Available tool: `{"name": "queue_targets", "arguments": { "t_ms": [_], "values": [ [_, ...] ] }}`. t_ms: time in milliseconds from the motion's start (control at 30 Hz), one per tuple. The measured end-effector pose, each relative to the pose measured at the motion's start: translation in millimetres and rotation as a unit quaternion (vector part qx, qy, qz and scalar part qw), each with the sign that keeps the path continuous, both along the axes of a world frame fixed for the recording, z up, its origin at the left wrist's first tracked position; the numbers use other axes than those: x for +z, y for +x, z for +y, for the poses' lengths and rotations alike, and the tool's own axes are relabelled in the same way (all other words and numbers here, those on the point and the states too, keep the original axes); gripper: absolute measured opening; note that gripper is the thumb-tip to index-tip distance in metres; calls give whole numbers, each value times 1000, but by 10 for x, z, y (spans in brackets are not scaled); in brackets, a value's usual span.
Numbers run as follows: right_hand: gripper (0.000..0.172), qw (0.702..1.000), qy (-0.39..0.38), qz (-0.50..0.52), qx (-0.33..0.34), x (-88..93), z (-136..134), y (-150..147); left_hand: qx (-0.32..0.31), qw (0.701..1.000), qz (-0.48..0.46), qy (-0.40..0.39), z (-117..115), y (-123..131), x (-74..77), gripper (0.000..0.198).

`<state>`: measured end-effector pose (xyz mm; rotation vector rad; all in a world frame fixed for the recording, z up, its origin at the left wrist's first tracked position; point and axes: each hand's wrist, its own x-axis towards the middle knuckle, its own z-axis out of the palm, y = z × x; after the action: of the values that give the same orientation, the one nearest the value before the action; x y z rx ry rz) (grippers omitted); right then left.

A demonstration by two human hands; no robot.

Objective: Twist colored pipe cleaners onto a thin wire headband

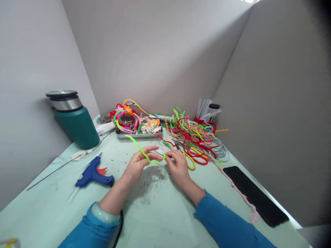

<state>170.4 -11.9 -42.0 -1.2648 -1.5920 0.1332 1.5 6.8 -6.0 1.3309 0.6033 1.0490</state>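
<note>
A bright green pipe cleaner (140, 148) runs up and left from between my hands, its lower part bent in a small loop near my fingertips. My left hand (139, 162) is closed on it, the strand crossing over the fingers. My right hand (178, 166) pinches its other end, thumb and forefinger together. A thin grey strand shows beside the green one between the hands. Both hands are just above the pale green table cover (160, 213).
A blue glue gun (94, 175) and a green bottle (77, 124) are at left. Behind stands a metal tray (139, 136) with paper pieces and colourful rings. Tangled pipe cleaners (193, 134), scissors with yellow handles (190, 162) and a black phone-like slab (254, 195) lie at right.
</note>
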Motion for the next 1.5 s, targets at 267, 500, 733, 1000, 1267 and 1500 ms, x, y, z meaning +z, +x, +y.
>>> {"name": "queue_targets", "arguments": {
  "t_ms": [267, 500, 733, 1000, 1267, 1500],
  "values": [
    [11, 998, 2, -65, 25, 38, -69, -44, 5, 997, 65, -48, 26, 68, -43, 29],
    [9, 991, 8, -127, 29, 50, -97, -54, 11, 974, 215, -65, 71, 106, -214, 34],
    [10, 995, 7, -102, 17, 37, -80, -56, -33, 979, 173, -104, 74, 95, -210, 35],
    [11, 998, 8, -60, 37, 20, -69, -60, -8, 986, 110, -126, 97, 73, -190, 39],
    [11, 998, 7, -30, 63, 30, -88, -75, -8, 990, 86, -115, 81, 69, -165, 32],
    [12, 996, -20, -14, 81, 51, -108, -71, 16, 991, 91, -98, 87, 65, -158, 30]
  ]
}}
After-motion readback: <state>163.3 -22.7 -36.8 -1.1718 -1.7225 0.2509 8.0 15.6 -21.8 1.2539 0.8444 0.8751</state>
